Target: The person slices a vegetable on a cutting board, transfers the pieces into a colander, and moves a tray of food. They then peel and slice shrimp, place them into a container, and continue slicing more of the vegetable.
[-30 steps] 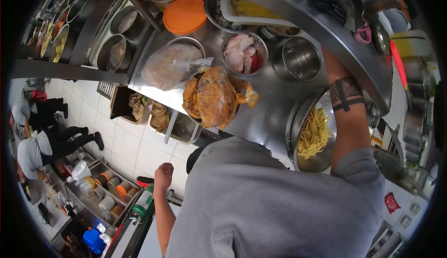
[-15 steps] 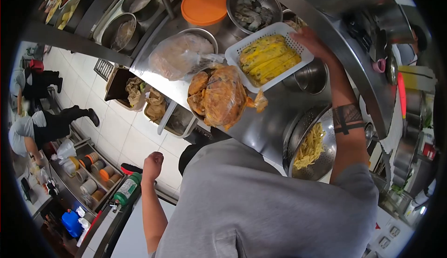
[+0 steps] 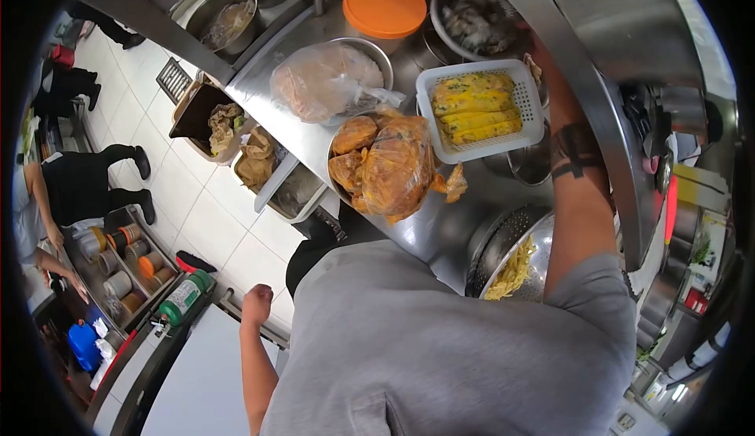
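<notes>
My left hand (image 3: 257, 304) hangs low over the floor, fingers curled and nothing showing in them. My tattooed right arm reaches across the counter; my right hand (image 3: 544, 52) is at the far side, beside a metal colander (image 3: 481, 19) of grey shrimp-like pieces, its fingers hidden behind the steel shelf edge. The colander's contents are blurred. Just below sits a white perforated basket (image 3: 425, 114) of yellow, herb-flecked folded pieces (image 3: 480, 110). Nearer me, a bowl holds orange marinated meat (image 3: 397, 169), partly in a clear plastic bag.
A bagged pale mass (image 3: 326, 86) in a bowl and an orange-lidded tub (image 3: 384, 7) stand on the steel counter (image 3: 429, 220). A colander of yellow strips (image 3: 515, 271) lies under my right arm. The steel shelf edge (image 3: 586, 90) runs at right. People stand at far left.
My right hand has left the white basket's rim and gone farther back toward the shrimp colander. The basket has turned and shifted slightly toward me. My left hand stays low; the view has shifted.
</notes>
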